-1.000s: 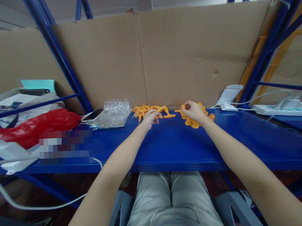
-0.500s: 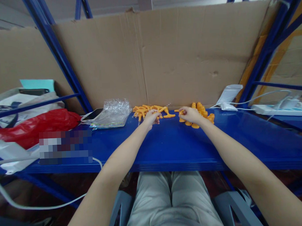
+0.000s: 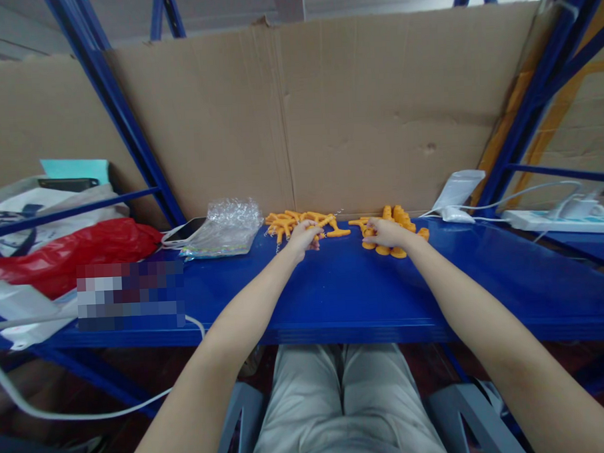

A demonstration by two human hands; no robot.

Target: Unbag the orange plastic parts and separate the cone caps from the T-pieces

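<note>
My left hand (image 3: 305, 240) is at the front of a loose pile of orange branched pieces (image 3: 283, 222), some with small metal chains. Its fingers are pinched together; whatever they hold is too small to make out. One T-shaped orange piece (image 3: 338, 231) lies just right of that hand. My right hand (image 3: 386, 232) is closed at the left side of a cluster of orange pieces with round bases (image 3: 398, 252). Its fingertips are on an orange piece (image 3: 358, 222) that sticks out to the left, and the fingers partly hide it.
A clear plastic bag stack (image 3: 225, 233) and a phone (image 3: 189, 229) lie to the left on the blue table (image 3: 345, 291). Farther left is a red plastic bag (image 3: 93, 252). White cables and a power strip (image 3: 562, 220) are on the right. Cardboard (image 3: 367, 110) stands behind.
My right hand has shifted slightly right, and the round-based orange pieces beside it have moved right too. My left hand stays almost in place.
</note>
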